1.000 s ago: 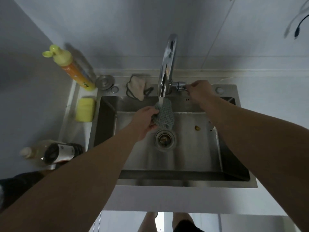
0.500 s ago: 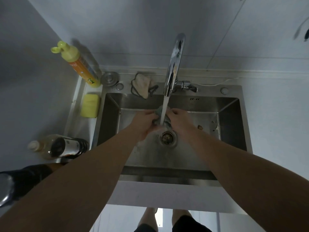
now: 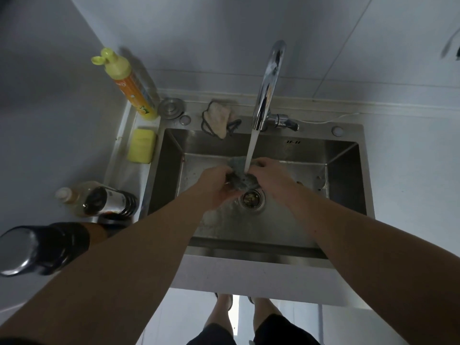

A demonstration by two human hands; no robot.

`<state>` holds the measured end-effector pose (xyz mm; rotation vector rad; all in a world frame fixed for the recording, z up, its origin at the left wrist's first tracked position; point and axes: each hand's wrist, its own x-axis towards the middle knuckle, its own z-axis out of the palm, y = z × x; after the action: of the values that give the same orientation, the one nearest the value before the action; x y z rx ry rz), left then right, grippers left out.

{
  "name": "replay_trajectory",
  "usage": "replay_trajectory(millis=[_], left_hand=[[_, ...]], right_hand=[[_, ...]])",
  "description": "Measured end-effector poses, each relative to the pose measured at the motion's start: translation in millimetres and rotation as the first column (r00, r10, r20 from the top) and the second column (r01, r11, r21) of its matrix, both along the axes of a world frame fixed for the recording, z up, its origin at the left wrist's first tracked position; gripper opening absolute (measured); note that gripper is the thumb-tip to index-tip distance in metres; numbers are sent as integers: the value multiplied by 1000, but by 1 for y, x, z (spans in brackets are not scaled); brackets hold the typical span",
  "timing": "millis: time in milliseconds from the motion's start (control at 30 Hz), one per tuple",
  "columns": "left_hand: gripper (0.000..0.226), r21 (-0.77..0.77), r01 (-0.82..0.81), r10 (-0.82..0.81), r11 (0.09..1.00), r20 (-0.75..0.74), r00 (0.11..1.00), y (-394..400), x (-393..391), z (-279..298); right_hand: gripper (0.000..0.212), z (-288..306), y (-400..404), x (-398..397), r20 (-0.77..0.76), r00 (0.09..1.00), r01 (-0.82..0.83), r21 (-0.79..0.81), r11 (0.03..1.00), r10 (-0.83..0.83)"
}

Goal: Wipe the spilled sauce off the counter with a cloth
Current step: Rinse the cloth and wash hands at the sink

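Observation:
A small grey-blue cloth (image 3: pixel 241 176) is bunched between both my hands over the steel sink (image 3: pixel 343 200), just above the drain (image 3: pixel 251 198). My left hand (image 3: pixel 214 183) grips its left side and my right hand (image 3: pixel 270 173) grips its right side. Water runs from the chrome tap (image 3: pixel 267 85) straight onto the cloth. No sauce spill shows on the counter in this view.
A yellow-capped orange bottle (image 3: pixel 129 85), a metal plug (image 3: pixel 171 108) and a pale rag (image 3: pixel 218 118) sit behind the sink. Left of it are a yellow sponge (image 3: pixel 141 145), a clear bottle (image 3: pixel 74 199), a dark-lidded bottle (image 3: pixel 109 200) and a black bottle (image 3: pixel 37 247).
My right hand left the tap handle and came down onto the cloth. Water now runs in a full stream. Both hands work the cloth under it.

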<state>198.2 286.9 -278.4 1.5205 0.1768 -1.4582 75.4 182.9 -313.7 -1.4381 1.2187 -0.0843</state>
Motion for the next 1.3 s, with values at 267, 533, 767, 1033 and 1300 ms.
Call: replay_trajectory(millis=[267,533,767,1033,1300], left_hand=[[17,-37,100,-93,994,147,985,1,-1,-6],[29,-93,44,-44,995,2,999,-3,-7,2],[31,-107,-116,100,987,-147,984,-7,-12,-2],[12,-115,-1,3,993,18,1000,-8,-20,2],[31,104,465,-429,879,597,678,-10,-33,3]], right_hand=[[32,-4,-5,-9,47,993,-112,165,980,105],[37,7,-46,-21,-117,953,264,-133,955,-280],[38,23,-83,-14,3,936,350,-82,933,-351],[36,36,-46,-9,65,889,453,6,891,-453],[30,-2,13,2,63,762,367,777,511,-644]])
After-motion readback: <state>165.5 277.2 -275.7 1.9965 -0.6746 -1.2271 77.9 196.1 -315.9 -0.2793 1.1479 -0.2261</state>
